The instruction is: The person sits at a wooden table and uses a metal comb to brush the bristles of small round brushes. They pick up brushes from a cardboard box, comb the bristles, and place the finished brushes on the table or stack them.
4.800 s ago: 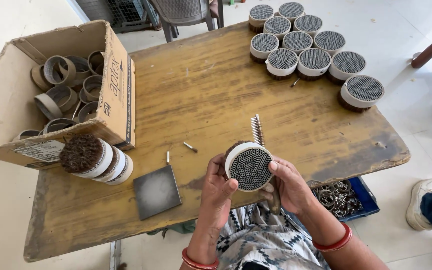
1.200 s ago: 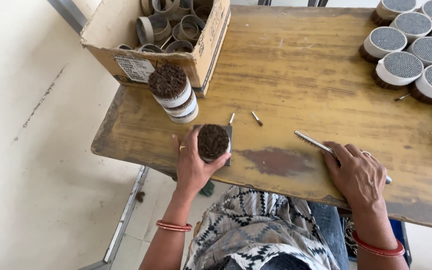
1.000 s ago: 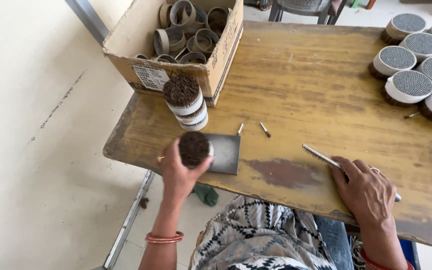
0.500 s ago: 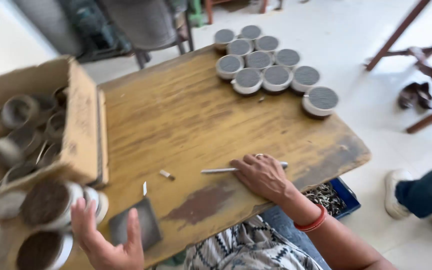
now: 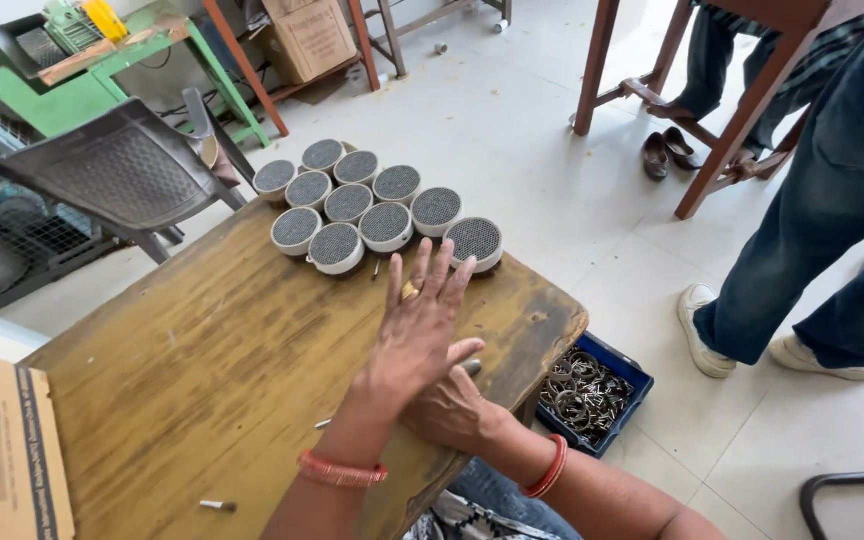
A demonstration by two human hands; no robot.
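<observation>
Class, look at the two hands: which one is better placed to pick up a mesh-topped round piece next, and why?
Probably the left hand: it is stretched out open, fingertips close to the nearest round pieces. The right hand rests lower on the table, beneath it.

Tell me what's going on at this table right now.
A person sits at a wooden table. The left hand reaches, open and flat, toward a cluster of round mesh-topped cans at the far edge, holding nothing. The right hand rests on the table beneath it, on a thin rod. A blue bin of metal rings sits on the floor, and another person's legs stand nearby.
</observation>
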